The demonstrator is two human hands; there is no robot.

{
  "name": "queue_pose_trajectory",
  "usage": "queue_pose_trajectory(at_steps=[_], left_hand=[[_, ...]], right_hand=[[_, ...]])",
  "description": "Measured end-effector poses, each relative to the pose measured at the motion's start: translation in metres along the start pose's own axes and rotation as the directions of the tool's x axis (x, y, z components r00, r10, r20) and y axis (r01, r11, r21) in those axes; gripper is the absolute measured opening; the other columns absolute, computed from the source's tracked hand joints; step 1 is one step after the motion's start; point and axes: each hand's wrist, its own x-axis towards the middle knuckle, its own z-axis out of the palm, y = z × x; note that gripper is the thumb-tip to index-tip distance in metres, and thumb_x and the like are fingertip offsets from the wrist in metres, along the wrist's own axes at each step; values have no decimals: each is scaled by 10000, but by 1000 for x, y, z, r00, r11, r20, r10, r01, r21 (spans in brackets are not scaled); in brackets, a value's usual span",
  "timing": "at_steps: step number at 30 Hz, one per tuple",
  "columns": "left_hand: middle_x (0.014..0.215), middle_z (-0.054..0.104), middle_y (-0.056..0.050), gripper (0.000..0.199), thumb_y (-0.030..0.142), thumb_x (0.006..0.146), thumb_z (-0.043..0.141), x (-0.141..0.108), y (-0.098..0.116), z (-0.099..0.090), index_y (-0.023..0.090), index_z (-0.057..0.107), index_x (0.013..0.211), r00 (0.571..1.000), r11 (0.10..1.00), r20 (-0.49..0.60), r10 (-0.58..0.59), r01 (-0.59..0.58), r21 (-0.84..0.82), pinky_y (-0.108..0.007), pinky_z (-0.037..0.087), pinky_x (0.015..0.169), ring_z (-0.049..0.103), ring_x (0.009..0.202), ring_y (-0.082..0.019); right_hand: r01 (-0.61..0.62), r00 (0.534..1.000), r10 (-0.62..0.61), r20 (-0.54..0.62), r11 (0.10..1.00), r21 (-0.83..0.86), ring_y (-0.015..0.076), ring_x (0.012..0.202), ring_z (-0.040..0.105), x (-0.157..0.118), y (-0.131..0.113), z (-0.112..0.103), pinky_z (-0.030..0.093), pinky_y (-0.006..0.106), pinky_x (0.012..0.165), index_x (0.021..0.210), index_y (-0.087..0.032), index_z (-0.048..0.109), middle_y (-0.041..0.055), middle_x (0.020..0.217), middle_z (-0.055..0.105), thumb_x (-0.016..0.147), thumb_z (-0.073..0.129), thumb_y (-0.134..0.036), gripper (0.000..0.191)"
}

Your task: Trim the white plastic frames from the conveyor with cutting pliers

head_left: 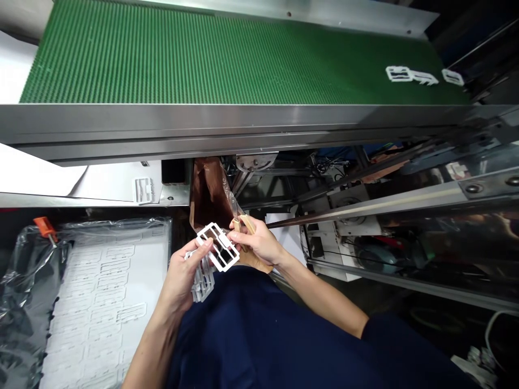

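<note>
My left hand (188,270) holds a white plastic frame (219,247) between thumb and fingers, tilted, with open slots in it. More white frames (203,281) hang stacked below it in the same hand. At the right edge of the held frame, my right hand (255,240) has its fingers closed round a tan-handled tool (246,222); the fingertips are close to the frame, and whether they touch it is hard to tell. The tool's working end is not clear. Behind the hands an open brown bag (208,186) hangs below the conveyor.
A green ribbed conveyor (203,59) spans the top, with several white parts (399,74) at its right end. One white frame (142,190) lies on the ledge. At lower left, a plastic-lined box (156,254) holds rows of frames. Metal rails (385,202) run along the right.
</note>
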Motion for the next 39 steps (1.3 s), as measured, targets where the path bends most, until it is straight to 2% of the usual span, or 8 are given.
queue_pose_trajectory(at_steps=[7, 15, 20, 23, 29, 34, 39], left_hand=[[687, 624, -25, 227, 305, 727, 737, 1, -2, 0, 130, 652, 845, 1000, 1000, 5, 6, -6, -6, -193, 465, 558, 567, 578, -113], [704, 635, -29, 200, 303, 764, 706, 2, -3, 0, 140, 640, 859, 1000, 1000, 19, 16, -17, 19, -193, 472, 590, 584, 620, -119], [735, 648, -41, 193, 304, 773, 696, 1, -4, -2, 134, 636, 840, 999, 1000, 29, 16, -17, 13, -199, 474, 616, 594, 642, -126], [727, 647, -37, 189, 305, 765, 703, 0, -4, -2, 138, 635, 821, 1000, 1000, 24, 18, -18, 17, -204, 475, 608, 593, 637, -129], [696, 635, -23, 187, 311, 763, 704, -2, -3, 0, 148, 646, 833, 1000, 1000, 23, 7, -8, 27, -190, 465, 580, 575, 610, -114], [702, 636, -27, 199, 316, 741, 724, -3, -4, 3, 149, 652, 822, 1000, 999, 16, 3, -4, 35, -199, 468, 566, 575, 600, -121], [705, 615, -20, 217, 328, 744, 717, -4, -5, 1, 149, 649, 845, 999, 998, 40, 22, -25, 66, -190, 453, 542, 556, 581, -112]], right_hand=[[-1, 1000, 1, 2, 1000, 23, 107, 575, 522, -1, 1, 1, 419, 231, 507, 853, -180, 533, -17, 675, 550, 627, 756, -337, 354], [-15, 1000, 15, -25, 1000, -1, 74, 536, 468, -3, -2, 3, 360, 197, 443, 841, -179, 538, -39, 670, 510, 588, 786, -343, 391], [-10, 1000, 10, -28, 1000, -2, 80, 551, 483, -3, 1, 4, 382, 201, 466, 842, -175, 541, -38, 673, 511, 604, 776, -332, 370], [0, 1000, 0, -28, 1000, 21, 80, 570, 489, -4, 2, 4, 411, 205, 503, 838, -168, 543, -39, 680, 513, 602, 776, -301, 357], [-17, 999, 18, -38, 1000, 15, 64, 549, 475, -8, 1, 6, 378, 181, 473, 853, -154, 537, -45, 677, 513, 580, 782, -274, 387], [-14, 999, 15, -43, 1000, 23, 73, 580, 489, -10, 2, 6, 395, 186, 506, 855, -147, 530, -37, 686, 534, 544, 797, -262, 425], [10, 998, -10, -54, 1000, -16, 81, 633, 512, -10, 5, 6, 421, 216, 608, 863, -140, 535, -26, 721, 563, 541, 796, -242, 427]])
